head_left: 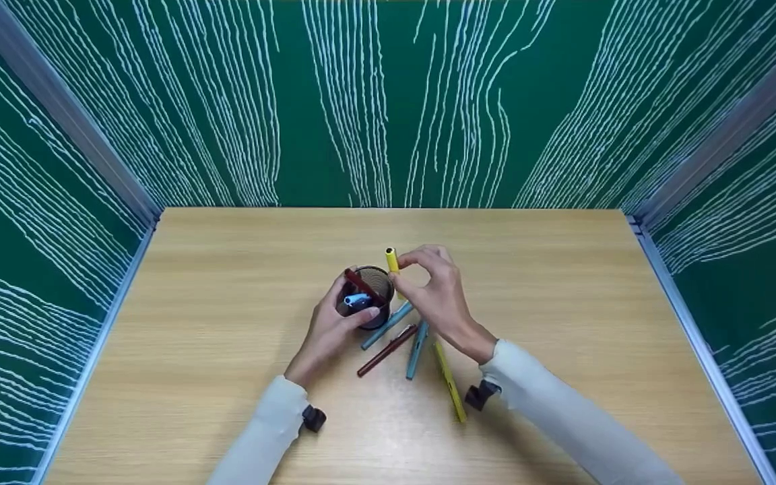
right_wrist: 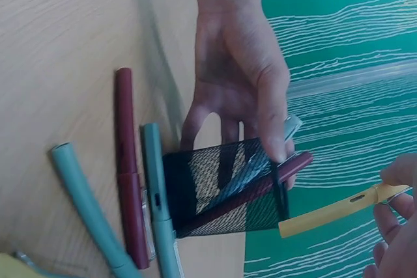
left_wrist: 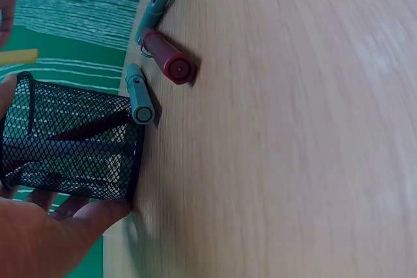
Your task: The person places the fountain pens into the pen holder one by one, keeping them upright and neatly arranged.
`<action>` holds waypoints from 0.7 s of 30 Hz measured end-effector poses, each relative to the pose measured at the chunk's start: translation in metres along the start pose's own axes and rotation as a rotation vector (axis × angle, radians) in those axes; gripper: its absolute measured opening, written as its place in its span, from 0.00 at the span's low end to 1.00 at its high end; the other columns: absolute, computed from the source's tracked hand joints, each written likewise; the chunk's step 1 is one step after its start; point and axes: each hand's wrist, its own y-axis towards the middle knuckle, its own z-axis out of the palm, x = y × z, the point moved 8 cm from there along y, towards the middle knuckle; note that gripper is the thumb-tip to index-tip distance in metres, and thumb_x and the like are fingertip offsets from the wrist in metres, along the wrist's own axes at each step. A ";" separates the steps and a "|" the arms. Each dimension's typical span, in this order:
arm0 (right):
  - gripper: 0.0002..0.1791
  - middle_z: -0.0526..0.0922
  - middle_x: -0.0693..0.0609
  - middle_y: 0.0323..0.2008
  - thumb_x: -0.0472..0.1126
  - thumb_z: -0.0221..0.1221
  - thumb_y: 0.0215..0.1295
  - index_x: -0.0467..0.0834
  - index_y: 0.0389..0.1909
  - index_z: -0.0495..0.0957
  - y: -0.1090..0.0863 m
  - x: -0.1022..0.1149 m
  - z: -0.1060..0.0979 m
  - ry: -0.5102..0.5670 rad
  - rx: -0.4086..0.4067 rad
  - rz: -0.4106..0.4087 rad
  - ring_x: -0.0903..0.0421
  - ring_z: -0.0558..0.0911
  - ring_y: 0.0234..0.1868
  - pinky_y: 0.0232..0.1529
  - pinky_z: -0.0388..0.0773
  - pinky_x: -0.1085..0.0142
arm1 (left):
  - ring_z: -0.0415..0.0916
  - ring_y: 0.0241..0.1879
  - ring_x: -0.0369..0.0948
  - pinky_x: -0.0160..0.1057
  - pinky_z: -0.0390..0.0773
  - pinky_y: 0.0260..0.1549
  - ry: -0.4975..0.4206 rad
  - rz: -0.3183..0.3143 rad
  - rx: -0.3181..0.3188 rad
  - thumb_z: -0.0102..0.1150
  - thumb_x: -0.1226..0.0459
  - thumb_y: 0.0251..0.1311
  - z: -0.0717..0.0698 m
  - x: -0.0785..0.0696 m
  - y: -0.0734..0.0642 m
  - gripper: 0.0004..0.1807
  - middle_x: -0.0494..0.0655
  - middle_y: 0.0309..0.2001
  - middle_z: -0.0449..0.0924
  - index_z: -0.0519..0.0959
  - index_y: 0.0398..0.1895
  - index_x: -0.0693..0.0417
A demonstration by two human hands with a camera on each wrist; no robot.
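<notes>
Green panels (head_left: pixel 398 101) marked with wavy white lines, back and sides; below, one pale wood worktop (head_left: pixel 213 289). Items, left to right:

Left hand (head_left: pixel 334 323), pale-sleeved: grasping the cup; the right wrist view adds its thumb at the rim and fingers behind the mesh.

Mesh cup (head_left: pixel 376 279), black, mid-worktop. Contents: light blue pen (head_left: pixel 356 300) and dark red pen (head_left: pixel 361 283). Head view gives mainly their upper ends; both wrist views show slanting lengths through the mesh.

First teal pen (head_left: pixel 386 327), lying just beside the cup.

Loose red pen (head_left: pixel 386 350), lying; its round end faces the left wrist view.

Held yellow pen (head_left: pixel 392 260), near upright, pinched between thumb and fingers of the right hand (head_left: pixel 438 286). Lower end clear in the right wrist view, near the rim; whether over the mouth or outside it is hard to tell.

Second teal pen (head_left: pixel 417 350), lying.

Loose yellow pen (head_left: pixel 450 382), lying: full length in the head view, cut off at the right wrist view's corner.
</notes>
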 end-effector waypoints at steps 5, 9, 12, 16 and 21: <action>0.10 0.88 0.53 0.46 0.35 0.77 0.66 0.45 0.47 0.91 0.005 0.009 0.006 -0.001 0.013 0.003 0.52 0.76 0.56 0.61 0.73 0.52 | 0.66 0.79 0.56 0.61 0.61 0.80 0.014 -0.014 0.004 0.80 0.55 0.63 0.001 0.000 -0.001 0.52 0.55 0.79 0.72 0.63 0.88 0.49; 0.10 0.88 0.54 0.45 0.35 0.77 0.67 0.46 0.47 0.91 0.006 0.013 0.013 0.010 0.027 -0.003 0.53 0.76 0.57 0.62 0.73 0.51 | 0.67 0.79 0.55 0.61 0.63 0.79 0.026 -0.006 0.010 0.80 0.54 0.63 0.001 -0.001 -0.001 0.52 0.52 0.79 0.73 0.63 0.87 0.45; 0.09 0.88 0.54 0.45 0.37 0.77 0.67 0.46 0.47 0.91 0.004 0.013 0.021 0.017 0.045 -0.014 0.53 0.76 0.57 0.62 0.72 0.52 | 0.67 0.79 0.53 0.60 0.64 0.79 0.020 0.014 0.016 0.80 0.54 0.63 0.001 -0.003 -0.001 0.51 0.49 0.79 0.73 0.64 0.87 0.42; 0.09 0.88 0.54 0.45 0.38 0.77 0.68 0.46 0.46 0.91 -0.001 0.008 0.032 0.022 0.073 -0.008 0.54 0.76 0.57 0.61 0.72 0.53 | 0.64 0.80 0.52 0.61 0.61 0.80 0.025 0.011 0.013 0.80 0.53 0.63 0.001 -0.003 0.000 0.52 0.48 0.80 0.71 0.63 0.88 0.41; 0.09 0.88 0.54 0.46 0.36 0.77 0.68 0.46 0.47 0.91 -0.009 -0.004 0.042 0.029 0.101 0.012 0.53 0.76 0.55 0.59 0.73 0.54 | 0.64 0.81 0.51 0.59 0.61 0.80 0.047 0.004 -0.003 0.81 0.53 0.61 0.000 -0.002 0.000 0.54 0.50 0.80 0.71 0.63 0.88 0.44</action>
